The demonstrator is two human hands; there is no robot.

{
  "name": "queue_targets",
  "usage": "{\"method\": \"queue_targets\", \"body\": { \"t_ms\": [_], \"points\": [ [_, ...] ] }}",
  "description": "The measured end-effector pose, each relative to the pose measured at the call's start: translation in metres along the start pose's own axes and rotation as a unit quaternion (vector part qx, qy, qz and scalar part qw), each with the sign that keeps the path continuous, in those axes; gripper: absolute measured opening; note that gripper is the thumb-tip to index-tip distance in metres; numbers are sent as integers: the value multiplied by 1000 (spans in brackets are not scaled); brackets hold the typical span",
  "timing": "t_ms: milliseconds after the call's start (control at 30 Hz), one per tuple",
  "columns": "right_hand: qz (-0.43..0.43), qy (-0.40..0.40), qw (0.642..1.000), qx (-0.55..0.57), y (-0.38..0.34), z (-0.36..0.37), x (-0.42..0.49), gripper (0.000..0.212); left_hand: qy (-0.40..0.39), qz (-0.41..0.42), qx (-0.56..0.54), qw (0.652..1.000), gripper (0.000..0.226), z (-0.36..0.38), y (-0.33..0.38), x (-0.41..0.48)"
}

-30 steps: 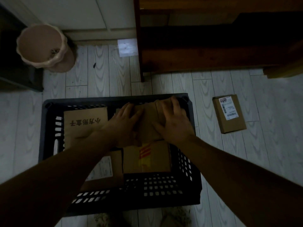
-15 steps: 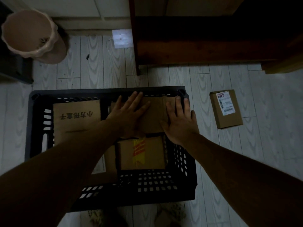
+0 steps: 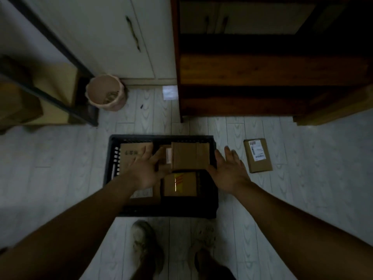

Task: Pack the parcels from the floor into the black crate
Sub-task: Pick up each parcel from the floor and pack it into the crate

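Both my hands have come up off the boxes — left hand (image 3: pixel 144 172) and right hand (image 3: pixel 229 172) hover spread and empty. Below them the taped parcel (image 3: pixel 189 157) sits settled in the black crate (image 3: pixel 167 211). Farther right, one labelled parcel (image 3: pixel 258 155) lies on the floor (image 3: pixel 312 168) — next, I'd judge.

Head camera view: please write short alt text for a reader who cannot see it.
Two open hands, left hand and right hand, hover over a black crate holding cardboard parcels. One labelled parcel lies on the pale floor to its right.
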State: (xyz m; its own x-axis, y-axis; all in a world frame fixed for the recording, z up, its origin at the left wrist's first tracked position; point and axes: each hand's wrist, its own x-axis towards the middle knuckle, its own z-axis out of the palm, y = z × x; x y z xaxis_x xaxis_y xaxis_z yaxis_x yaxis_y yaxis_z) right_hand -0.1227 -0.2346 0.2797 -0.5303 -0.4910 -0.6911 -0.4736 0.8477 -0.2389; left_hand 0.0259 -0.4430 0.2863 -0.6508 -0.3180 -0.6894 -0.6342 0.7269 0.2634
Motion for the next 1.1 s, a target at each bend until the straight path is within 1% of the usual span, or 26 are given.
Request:
{"method": "queue_targets", "body": {
  "t_ms": [100, 233, 300, 400, 467, 567, 633, 767, 933, 1100],
  "points": [
    [1, 8, 1000, 4, -10, -38, -68, 74, 24, 6, -47, 999, 83, -34, 23, -73],
    [-2, 61, 998, 12, -15, -73, -147, 72, 68, 35, -31, 997, 83, -62, 44, -143],
    [4, 96, 995, 6, -16, -86, -185, 72, 69, 53, 4, 996, 83, -72, 55, -171],
    [19, 126, 992, 26, -13, -101, -238, 73, 72, 96, 36, 992, 82, -90, 80, -208],
    [23, 149, 988, 20, -5, -108, -272, 73, 93, 116, 33, 988, 82, -101, 101, -233],
    [33, 182, 983, 13, 14, -118, -318, 73, 126, 153, -2, 980, 82, -112, 131, -270],
    [51, 207, 977, 23, 31, -126, -344, 72, 138, 175, -8, 975, 82, -117, 152, -289],
    [70, 243, 966, 55, 77, -142, -384, 72, 152, 194, -1, 969, 81, -120, 208, -312],
    [73, 277, 957, 49, 158, -169, -423, 74, 161, 216, 8, 963, 82, -110, 305, -323],
    [67, 294, 953, 28, 247, -197, -469, 73, 157, 212, -36, 964, 80, -79, 405, -326]
  ]
}}
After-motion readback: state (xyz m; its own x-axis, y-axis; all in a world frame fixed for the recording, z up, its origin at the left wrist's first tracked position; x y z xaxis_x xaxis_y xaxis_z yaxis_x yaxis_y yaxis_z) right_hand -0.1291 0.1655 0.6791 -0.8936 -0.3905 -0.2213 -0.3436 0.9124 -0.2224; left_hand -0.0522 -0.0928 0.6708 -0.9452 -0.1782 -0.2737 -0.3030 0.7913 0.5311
